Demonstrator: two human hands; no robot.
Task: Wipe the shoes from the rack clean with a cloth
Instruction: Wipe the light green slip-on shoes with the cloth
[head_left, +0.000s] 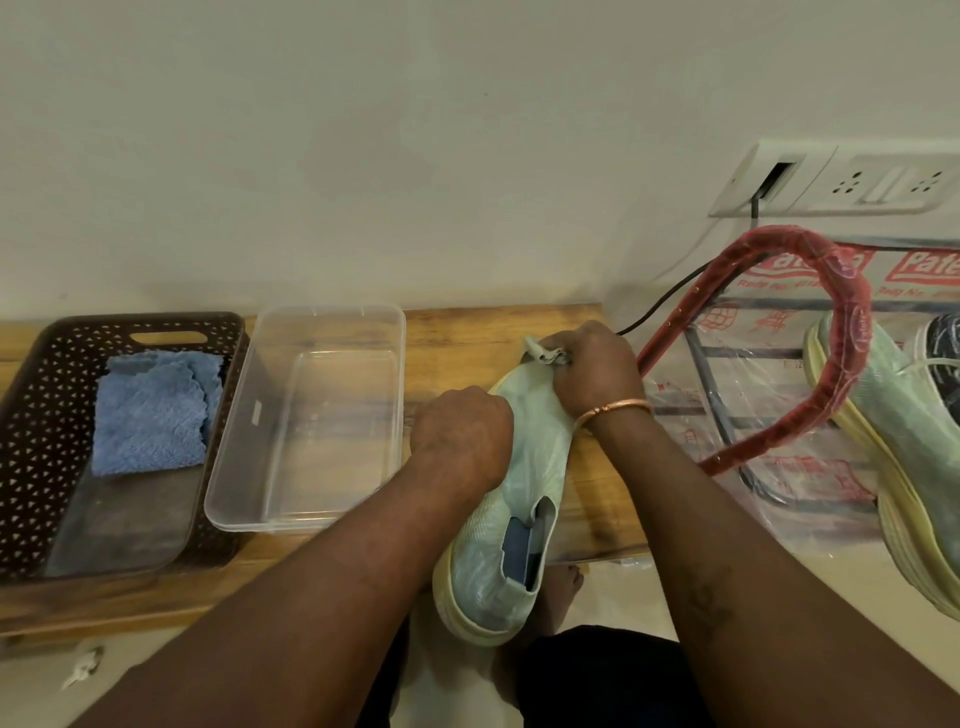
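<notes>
Shoe (511, 525) nr basket (47, 415) w/ cloth (153, 413)

Left hand (462, 436): back upward, fingers curled down out of sight, closed in a grip on the pale green shoe (506, 525) at mid-length; forearm bare, entering from lower left. Right hand (597, 371): clenched at the shoe's toe, grip pinching a small cloth (543, 354); wrist bent, bangle (613, 410) at wrist; forearm bare, entering from lower right.

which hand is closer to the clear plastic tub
Left. The left hand grips the pale green shoe right beside the clear tub; the right hand wipes the toe, farther away.
</notes>
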